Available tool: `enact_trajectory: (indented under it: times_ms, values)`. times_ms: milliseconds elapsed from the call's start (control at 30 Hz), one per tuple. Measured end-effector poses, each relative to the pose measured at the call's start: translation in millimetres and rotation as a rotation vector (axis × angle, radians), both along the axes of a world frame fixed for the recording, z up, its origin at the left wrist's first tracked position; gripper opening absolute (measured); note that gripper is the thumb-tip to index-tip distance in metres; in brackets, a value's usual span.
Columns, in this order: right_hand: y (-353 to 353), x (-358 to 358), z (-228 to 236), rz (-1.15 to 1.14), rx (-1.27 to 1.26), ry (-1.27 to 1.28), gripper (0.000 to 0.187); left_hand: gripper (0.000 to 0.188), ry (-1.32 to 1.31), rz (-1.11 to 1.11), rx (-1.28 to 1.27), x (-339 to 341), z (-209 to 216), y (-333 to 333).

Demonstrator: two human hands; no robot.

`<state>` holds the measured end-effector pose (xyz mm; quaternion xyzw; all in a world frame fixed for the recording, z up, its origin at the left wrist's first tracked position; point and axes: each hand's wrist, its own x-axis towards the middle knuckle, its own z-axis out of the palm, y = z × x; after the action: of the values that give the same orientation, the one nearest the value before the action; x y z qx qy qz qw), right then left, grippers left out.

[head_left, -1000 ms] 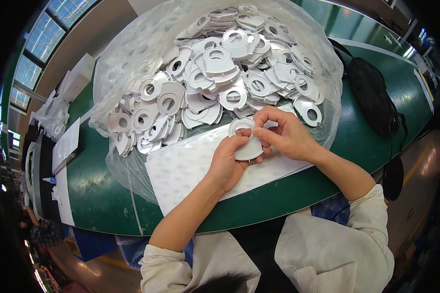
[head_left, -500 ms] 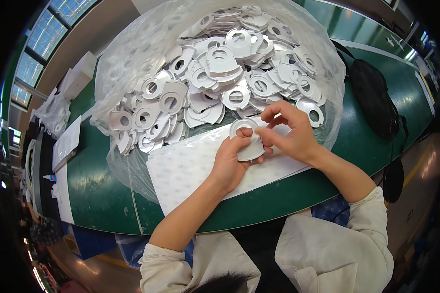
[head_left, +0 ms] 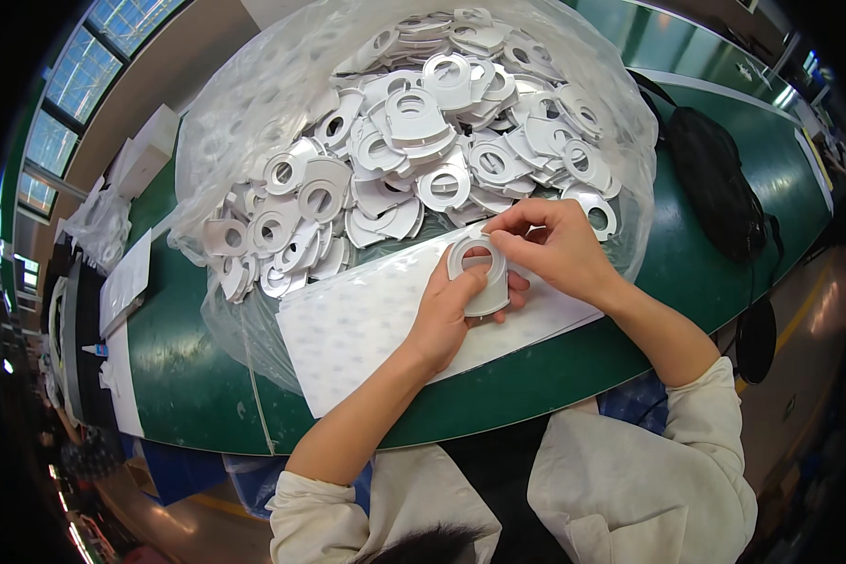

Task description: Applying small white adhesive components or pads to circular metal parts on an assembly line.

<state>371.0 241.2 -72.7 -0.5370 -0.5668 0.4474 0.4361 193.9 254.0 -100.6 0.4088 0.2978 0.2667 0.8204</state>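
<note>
My left hand (head_left: pixel 446 312) is closed around a white plastic part (head_left: pixel 490 300) with a round ring opening at its top, its thumb lying across the lower edge of the opening. Fingertips of that hand show behind the part's right side. My right hand (head_left: pixel 562 249) is pinched at the ring's upper right rim; whatever lies between thumb and forefinger is too small to make out. Beneath both hands lies a stack of white sheets (head_left: pixel 367 350) with faint rows of marks. Just beyond, a heap of similar white parts (head_left: pixel 417 130) rests in a clear plastic bag (head_left: pixel 230 127).
The green table (head_left: pixel 193 376) has a curved-looking near edge in front of me. A black pouch (head_left: pixel 714 183) with a strap lies at the right. To the left are a white box (head_left: pixel 150 150), crumpled plastic (head_left: pixel 101 226) and a white flat packet (head_left: pixel 128 277).
My right thumb and forefinger have come together at the ring's upper rim. The part has shifted slightly right and down, and my left thumb lies lower on the ring.
</note>
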Motion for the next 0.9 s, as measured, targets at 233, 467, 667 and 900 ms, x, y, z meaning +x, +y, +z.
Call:
enact_trajectory:
  times_ms: [233, 467, 667, 900]
  values:
    - [3, 1, 0, -0.022, 0.012, -0.107, 0.018, 0.044, 0.031, -0.038, 0.009, -1, 5, 0]
    - [3, 1, 3, -0.036, -0.026, -0.146, 0.021, 0.058, 0.003, -0.08, -0.016, 1, 4, 1]
    - [2, 2, 4, -0.044, 0.012, -0.229, 0.023, 0.078, 0.005, -0.086, -0.012, 4, 10, 0]
    - [-2, -3, 6, -0.093, 0.092, -0.433, 0.032, 0.083, 0.026, -0.142, -0.034, 6, 10, 3]
